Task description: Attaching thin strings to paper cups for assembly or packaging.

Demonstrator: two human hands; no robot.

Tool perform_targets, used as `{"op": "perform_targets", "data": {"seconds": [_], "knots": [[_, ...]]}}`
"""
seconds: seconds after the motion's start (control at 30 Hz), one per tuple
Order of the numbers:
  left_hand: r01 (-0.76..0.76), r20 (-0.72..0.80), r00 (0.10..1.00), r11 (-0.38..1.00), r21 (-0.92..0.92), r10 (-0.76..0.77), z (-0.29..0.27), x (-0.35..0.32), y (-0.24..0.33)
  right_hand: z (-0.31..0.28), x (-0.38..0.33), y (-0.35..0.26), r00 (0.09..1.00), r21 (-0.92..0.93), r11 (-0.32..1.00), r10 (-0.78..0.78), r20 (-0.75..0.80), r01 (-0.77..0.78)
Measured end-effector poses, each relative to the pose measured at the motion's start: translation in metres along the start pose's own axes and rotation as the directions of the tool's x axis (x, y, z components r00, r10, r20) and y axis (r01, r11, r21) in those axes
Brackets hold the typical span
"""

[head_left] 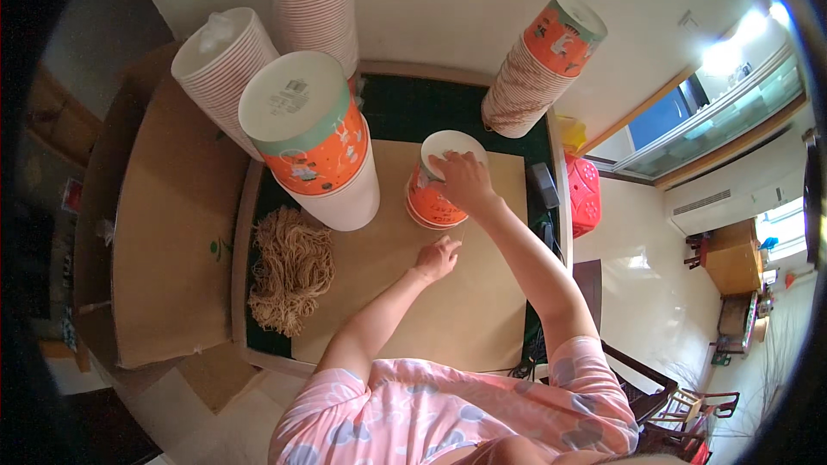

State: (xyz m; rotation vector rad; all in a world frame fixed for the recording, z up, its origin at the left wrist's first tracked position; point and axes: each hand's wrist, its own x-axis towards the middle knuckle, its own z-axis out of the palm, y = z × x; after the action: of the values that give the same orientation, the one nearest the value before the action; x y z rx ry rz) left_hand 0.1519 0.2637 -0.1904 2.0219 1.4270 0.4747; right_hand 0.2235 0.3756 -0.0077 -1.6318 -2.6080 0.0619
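An orange paper bucket (424, 200) with a pale base stands upside down on the brown cardboard sheet (379, 319), its base facing up. My right hand (465, 179) rests over that base from the right, fingers spread across its top and side. Just below the bucket's near rim is my left hand (438, 259), with curled fingers; a faint thin line shows near it, but what the fingers hold is too small to make out. A loose bundle of tan string (290, 269) lies to the left on the table.
At the left stands a tall stack of upturned buckets (314, 151), with bagged bucket stacks (226, 60) behind it. Another bucket stack (538, 69) leans at the far right corner. A large cardboard box (172, 241) borders the table's left; a red stool (583, 194) stands right.
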Motion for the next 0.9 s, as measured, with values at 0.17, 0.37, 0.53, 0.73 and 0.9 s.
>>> {"op": "perform_targets", "data": {"seconds": [0.17, 0.37, 0.53, 0.73, 0.9], "knots": [[-0.079, -0.232, 0.97, 0.996, -0.044, 0.067, 0.008, -0.002, -0.018, 0.001, -0.003, -0.004, 1.0, 0.011, 1.0, 0.009, -0.003, -0.009], [0.056, -0.403, 0.913, 0.997, -0.049, -0.071, -0.004, -0.021, -0.05, 0.03, -0.021, 0.0, 0.999, -0.024, 0.999, -0.039, 0.017, 0.04], [0.067, -0.43, 0.899, 0.997, -0.047, -0.081, -0.013, -0.037, -0.05, 0.07, -0.045, 0.005, 0.969, 0.043, 0.99, -0.125, -0.213, 0.137], [0.061, -0.468, 0.878, 0.994, -0.095, -0.099, -0.037, -0.079, -0.039, 0.073, -0.051, -0.001, 0.981, -0.034, 0.993, -0.117, -0.157, 0.113], [0.158, -0.543, 0.807, 0.971, -0.18, -0.232, -0.1, -0.12, -0.048, 0.055, -0.039, -0.004, 0.985, 0.127, 0.987, -0.08, -0.154, 0.1]]}}
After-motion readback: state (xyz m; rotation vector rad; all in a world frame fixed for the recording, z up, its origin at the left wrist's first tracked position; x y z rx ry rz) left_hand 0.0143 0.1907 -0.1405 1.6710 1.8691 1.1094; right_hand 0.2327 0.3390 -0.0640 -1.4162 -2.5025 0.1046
